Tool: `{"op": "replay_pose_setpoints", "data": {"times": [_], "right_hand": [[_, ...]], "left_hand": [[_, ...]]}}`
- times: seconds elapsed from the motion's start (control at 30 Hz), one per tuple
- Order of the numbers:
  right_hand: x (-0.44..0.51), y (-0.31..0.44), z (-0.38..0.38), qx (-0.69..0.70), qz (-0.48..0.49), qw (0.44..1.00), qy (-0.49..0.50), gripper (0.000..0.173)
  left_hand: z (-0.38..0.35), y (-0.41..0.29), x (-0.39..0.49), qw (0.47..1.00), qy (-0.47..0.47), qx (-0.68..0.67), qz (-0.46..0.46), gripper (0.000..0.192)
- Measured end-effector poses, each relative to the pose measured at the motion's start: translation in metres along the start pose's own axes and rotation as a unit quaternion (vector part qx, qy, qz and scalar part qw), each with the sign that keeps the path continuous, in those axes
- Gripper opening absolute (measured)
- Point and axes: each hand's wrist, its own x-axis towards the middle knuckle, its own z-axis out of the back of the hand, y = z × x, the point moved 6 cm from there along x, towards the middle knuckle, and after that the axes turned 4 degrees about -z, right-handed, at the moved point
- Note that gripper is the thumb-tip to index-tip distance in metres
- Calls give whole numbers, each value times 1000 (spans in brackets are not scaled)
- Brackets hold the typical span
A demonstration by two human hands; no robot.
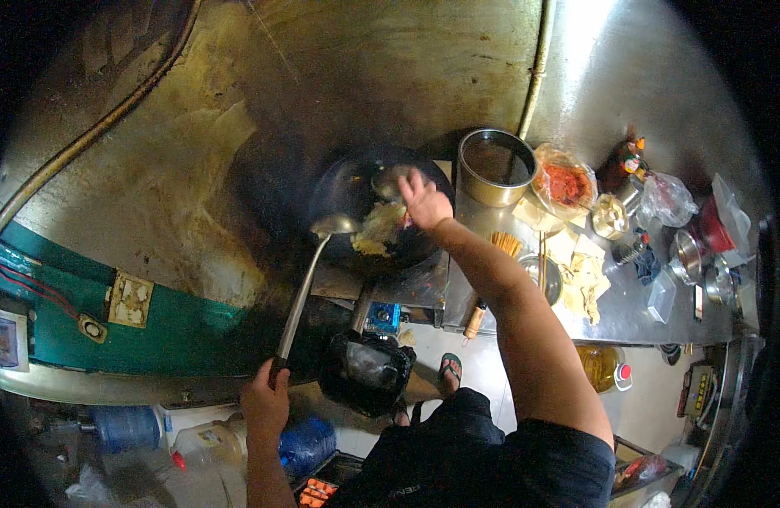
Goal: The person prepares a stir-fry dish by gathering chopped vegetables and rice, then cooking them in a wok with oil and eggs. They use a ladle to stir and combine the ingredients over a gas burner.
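Note:
A dark wok [339, 190] sits before me with pale, partly browned food [380, 228] in it. My left hand [267, 390] grips the dark handle end of a long metal ladle [304, 286], whose bowl rests in or just over the wok's left side. Over the wok's right part reaches my right hand [426, 202], fingers pointing away from me. Beneath or beside those fingers is a round, greyish item [393, 183], blurred and partly covered. Whether the right fingers hold anything cannot be told.
Right of the wok stand a deep metal pot [497, 197] of dark liquid and a bag-lined container of red paste [563, 184]. A bamboo brush [505, 243], chopsticks [542, 260] and crumpled paper [587, 279] lie nearer. A black-bagged bin [364, 374] stands below the wok.

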Motion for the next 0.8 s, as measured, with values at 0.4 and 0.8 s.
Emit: {"op": "replay_pose_setpoints", "data": {"times": [0.4,0.8], "right_hand": [[-521,-93,219,516,-571,623,-143,40],[-1242,303,253,96,-862,11,-497,11]], "left_hand": [[-33,7,99,985,89,-14,-147,34],[-16,45,100,952,166,74,-247,54]]}}
